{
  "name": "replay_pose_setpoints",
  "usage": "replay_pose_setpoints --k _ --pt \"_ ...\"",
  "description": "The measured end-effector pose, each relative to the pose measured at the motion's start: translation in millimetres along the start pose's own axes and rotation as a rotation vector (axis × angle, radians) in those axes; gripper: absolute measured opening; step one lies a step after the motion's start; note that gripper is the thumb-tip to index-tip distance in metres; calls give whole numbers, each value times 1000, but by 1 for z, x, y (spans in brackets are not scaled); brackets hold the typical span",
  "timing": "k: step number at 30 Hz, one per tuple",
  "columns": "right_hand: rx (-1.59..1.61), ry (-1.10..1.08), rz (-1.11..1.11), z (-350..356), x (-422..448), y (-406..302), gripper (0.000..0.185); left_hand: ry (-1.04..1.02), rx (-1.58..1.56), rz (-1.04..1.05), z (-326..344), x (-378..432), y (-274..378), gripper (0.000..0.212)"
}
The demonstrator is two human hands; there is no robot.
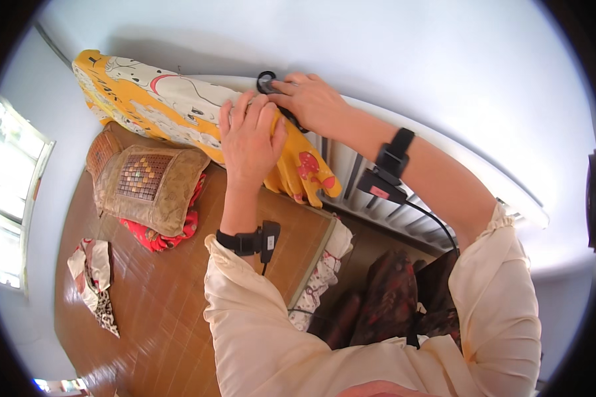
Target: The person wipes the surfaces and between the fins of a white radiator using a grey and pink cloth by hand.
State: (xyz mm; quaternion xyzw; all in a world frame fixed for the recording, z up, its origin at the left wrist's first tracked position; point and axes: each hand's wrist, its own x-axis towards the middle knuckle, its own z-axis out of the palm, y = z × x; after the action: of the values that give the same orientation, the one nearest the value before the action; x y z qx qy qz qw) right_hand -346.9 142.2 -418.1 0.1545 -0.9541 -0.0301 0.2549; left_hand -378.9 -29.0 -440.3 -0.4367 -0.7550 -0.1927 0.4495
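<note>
A yellow cloth printed with white spotted dogs (164,106) drapes along the top of a white slatted radiator or panel (362,171) against the wall. My left hand (251,131) lies on this cloth, its fingers curled over the upper edge and the thumb against the front. Beside it, my right hand (315,101) has its fingertips on a small black object with a ring-shaped end (266,82); the palm hides part of it. Below the left hand, the loose end of the cloth (303,171) hangs in folds.
A brown mat-covered bed (174,297) spreads at left. On it lie a cushion with a beaded centre (146,173), red patterned fabric (159,231) and a printed scarf-like cloth (94,283). Floral fabric (323,278) hangs at the bed's edge. A bright window (7,198) is far left.
</note>
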Motion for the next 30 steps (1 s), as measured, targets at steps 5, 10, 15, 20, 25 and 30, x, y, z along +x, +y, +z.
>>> replay_pose_setpoints --k 5,10,15,20,25,30 --pt "79 -77 -156 31 71 7 43 57 -46 -18 5 -8 -5 24" --pt "34 -93 -334 58 118 15 45 99 -20 -5 6 -6 -6 20" --pt "-63 -96 -498 77 158 13 45 75 -41 -7 6 -2 -4 22" --pt "-82 -127 -337 71 161 3 43 85 -28 -8 4 -4 -7 23" --pt "10 -275 -138 49 139 14 49 83 -17 -5 7 -2 -4 24" --pt "30 -323 -53 12 76 23 60 23 -10 -17 3 -3 -1 24"
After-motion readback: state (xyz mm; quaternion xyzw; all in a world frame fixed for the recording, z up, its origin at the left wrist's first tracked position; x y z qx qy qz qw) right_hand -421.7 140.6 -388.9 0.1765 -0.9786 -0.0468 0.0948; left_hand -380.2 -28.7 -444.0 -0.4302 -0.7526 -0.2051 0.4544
